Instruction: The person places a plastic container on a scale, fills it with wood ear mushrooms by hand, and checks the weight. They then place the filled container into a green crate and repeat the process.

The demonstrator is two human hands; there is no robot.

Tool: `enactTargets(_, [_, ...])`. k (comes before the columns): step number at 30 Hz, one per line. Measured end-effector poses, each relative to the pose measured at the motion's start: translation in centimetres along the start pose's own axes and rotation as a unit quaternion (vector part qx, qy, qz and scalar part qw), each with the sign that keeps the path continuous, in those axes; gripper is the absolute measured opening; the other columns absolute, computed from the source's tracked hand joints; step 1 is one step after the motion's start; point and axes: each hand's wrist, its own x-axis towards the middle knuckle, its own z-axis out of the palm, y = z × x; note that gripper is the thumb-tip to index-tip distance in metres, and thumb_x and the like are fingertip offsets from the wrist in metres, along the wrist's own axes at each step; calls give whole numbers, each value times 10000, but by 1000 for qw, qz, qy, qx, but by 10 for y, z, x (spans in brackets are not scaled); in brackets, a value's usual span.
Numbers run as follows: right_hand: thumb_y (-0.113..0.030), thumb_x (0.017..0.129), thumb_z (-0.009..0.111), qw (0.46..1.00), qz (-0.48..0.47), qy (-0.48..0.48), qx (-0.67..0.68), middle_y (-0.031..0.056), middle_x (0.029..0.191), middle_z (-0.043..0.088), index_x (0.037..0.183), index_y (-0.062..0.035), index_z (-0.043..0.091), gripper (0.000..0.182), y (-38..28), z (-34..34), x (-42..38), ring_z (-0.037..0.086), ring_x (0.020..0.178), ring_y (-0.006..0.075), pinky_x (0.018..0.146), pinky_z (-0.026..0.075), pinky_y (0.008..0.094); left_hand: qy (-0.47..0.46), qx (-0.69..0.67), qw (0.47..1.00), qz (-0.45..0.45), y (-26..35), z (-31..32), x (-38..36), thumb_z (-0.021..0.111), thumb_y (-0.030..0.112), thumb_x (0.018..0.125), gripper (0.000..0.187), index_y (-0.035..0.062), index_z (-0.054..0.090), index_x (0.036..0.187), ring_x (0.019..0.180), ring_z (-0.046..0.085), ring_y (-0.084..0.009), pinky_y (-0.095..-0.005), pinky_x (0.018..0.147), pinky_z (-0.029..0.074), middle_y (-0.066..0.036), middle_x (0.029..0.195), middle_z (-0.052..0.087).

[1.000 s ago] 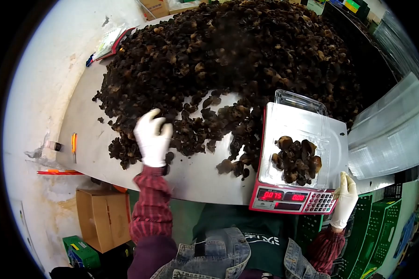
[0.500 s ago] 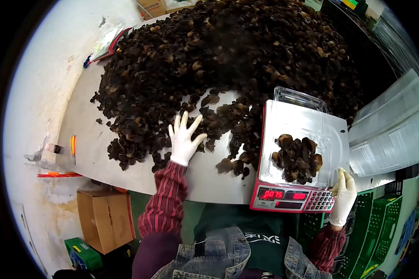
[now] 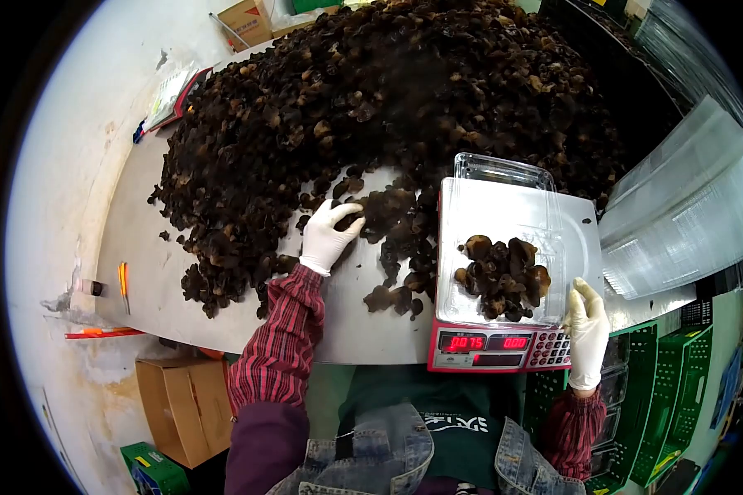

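Note:
My left hand (image 3: 331, 237), in a white glove, is at the near edge of a large pile of dark wood-ear-like fungus (image 3: 289, 124); thumb and fingers curve together around a small dark piece. My right hand (image 3: 587, 334), also gloved, touches the right edge of a red and white digital scale (image 3: 582, 247) beside its keypad. Its fingers are close together, and what they grip, if anything, cannot be made out. In a clear plastic tray on the scale lies a small heap of fungus (image 3: 504, 276). The red display reads about 0.075.
Stacked clear plastic lids or trays (image 3: 685, 206) stand right of the scale. Green crates (image 3: 664, 404) are at the lower right, a cardboard box (image 3: 186, 404) at the lower left. An orange pen (image 3: 123, 285) and papers (image 3: 169, 99) lie along the table's left side.
My left hand's spread fingers have curled inward at the pile's edge. My right hand stays by the scale, its fingers a little straighter. The whole view has shifted slightly.

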Motion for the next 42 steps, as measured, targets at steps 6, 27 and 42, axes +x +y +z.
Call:
enactTargets(6, [-214,900,683,990,-62,-14,-129,61,654,546,1219,27,586,412,1,14,11,463,573,102,549,422,262,-119,-98,946,284,176,5,24,760,196,741,260,141,705,989,844,624,-225,-321,743,498,-69,943,636])
enactTargets(27, [-134,896,661,976,-94,169,-104,117,778,644,1125,15,649,274,2,-12,11,532,617,141,608,462,279,-127,4,989,77,74,25,1,637,91,858,289,128,675,1142,1088,575,-324,-368,914,487,-140,1211,598])
enactTargets(42, [-73,865,695,978,-149,139,-52,98,824,699,1005,8,697,162,5,-19,-15,592,644,93,607,468,213,-18,-102,993,-60,8,6,-32,680,34,815,158,32,702,971,996,618,-207,-268,837,478,-106,1127,631])
